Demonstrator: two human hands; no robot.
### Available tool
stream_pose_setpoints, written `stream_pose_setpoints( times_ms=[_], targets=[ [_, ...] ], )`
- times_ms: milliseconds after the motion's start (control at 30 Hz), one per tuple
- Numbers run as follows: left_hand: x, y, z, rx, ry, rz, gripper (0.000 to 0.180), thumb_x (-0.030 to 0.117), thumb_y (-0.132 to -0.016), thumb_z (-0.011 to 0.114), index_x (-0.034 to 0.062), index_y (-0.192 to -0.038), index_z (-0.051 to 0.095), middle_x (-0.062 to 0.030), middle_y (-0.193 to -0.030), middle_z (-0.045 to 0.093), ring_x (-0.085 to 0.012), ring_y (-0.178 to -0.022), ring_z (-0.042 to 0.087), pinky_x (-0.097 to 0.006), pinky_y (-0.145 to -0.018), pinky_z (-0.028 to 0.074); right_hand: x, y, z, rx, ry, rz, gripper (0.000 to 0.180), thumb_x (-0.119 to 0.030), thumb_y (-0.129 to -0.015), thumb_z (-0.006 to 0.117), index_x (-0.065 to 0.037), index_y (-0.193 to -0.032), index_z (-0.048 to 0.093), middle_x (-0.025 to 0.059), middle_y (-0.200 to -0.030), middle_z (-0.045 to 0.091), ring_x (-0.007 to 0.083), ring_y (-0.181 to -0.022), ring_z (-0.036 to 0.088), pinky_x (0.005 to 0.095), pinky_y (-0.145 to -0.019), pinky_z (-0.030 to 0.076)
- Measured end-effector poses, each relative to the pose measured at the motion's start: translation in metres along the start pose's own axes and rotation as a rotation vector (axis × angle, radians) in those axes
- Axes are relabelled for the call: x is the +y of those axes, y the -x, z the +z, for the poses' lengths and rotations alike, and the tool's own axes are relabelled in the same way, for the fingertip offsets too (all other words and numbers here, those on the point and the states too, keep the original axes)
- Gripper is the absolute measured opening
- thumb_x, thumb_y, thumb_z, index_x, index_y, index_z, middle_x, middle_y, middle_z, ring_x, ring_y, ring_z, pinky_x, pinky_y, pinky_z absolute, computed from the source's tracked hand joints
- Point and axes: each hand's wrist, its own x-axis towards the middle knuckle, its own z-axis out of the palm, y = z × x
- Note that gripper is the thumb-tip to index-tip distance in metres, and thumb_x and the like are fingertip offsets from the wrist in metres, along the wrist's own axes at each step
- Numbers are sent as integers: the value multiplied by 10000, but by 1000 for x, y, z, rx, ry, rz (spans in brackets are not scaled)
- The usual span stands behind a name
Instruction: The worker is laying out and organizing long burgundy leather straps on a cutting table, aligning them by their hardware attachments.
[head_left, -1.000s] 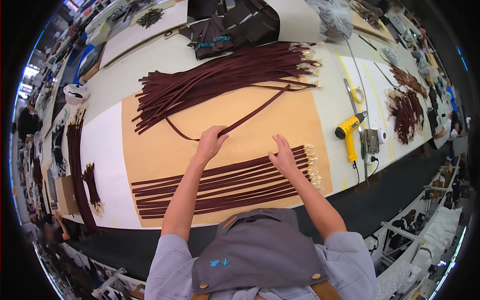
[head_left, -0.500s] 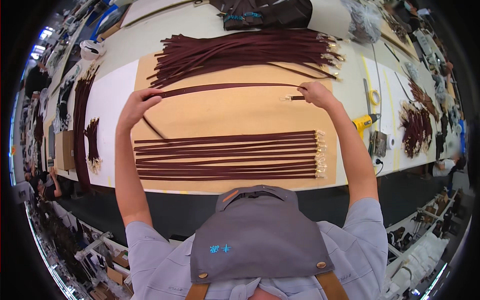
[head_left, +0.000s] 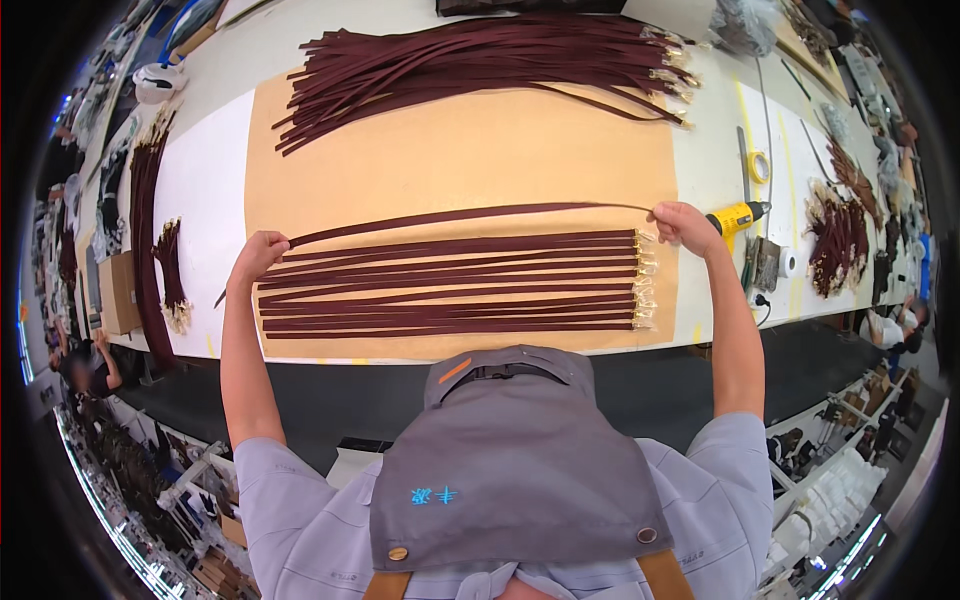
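Observation:
A long dark-red strap (head_left: 470, 215) stretches between my two hands, bowed slightly upward in the middle. My left hand (head_left: 262, 252) pinches it near its left end, and a short tail sticks out beyond the fingers. My right hand (head_left: 686, 227) is closed on the other end; any clasp there is hidden by the fingers. Just nearer to me, a row of several like straps (head_left: 450, 292) lies side by side on the tan sheet (head_left: 460, 160), their metal clasps (head_left: 645, 285) in clear wrap lined up at the right.
Across the far side lies a big pile of straps (head_left: 470, 70). To the right are a yellow heat gun (head_left: 735, 218), a yellow tape roll (head_left: 759, 167) and another strap bundle (head_left: 838, 240). More straps (head_left: 148, 230) and a cardboard box (head_left: 120, 290) stand at left.
Both hands have come nearer to me and apart, bringing the held strap from beside the far pile to just beyond the laid-out row. The strap is now drawn out longer.

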Motion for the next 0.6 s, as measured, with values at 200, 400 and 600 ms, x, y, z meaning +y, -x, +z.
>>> stream_pose_setpoints(
  times_ms=[200,400,600],
  targets=[
    [-49,-44,34,39,-50,21,143,76,-784,534,-29,-829,618,-66,-598,564,-140,-550,525,-291,-536,431,20,-60,3,-9,356,-21,87,-78,-790,584,5,-815,596,22,-649,578,92,-568,530,232,-534,434],
    [-51,-87,72,74,-248,7,168,93,-738,543,10,-848,640,-156,-788,641,-292,-769,619,-376,-707,477,60,-117,3,198,571,-6,94,-2,-668,602,3,-760,581,70,-649,590,159,-598,565,283,-572,463],
    [-47,-100,89,36,-333,-117,143,117,-733,557,61,-832,643,-140,-843,645,-285,-846,607,-379,-746,470,82,-134,8,302,744,-37,114,-28,-643,620,-18,-754,598,112,-695,614,238,-668,585,331,-631,472]
  ],
)
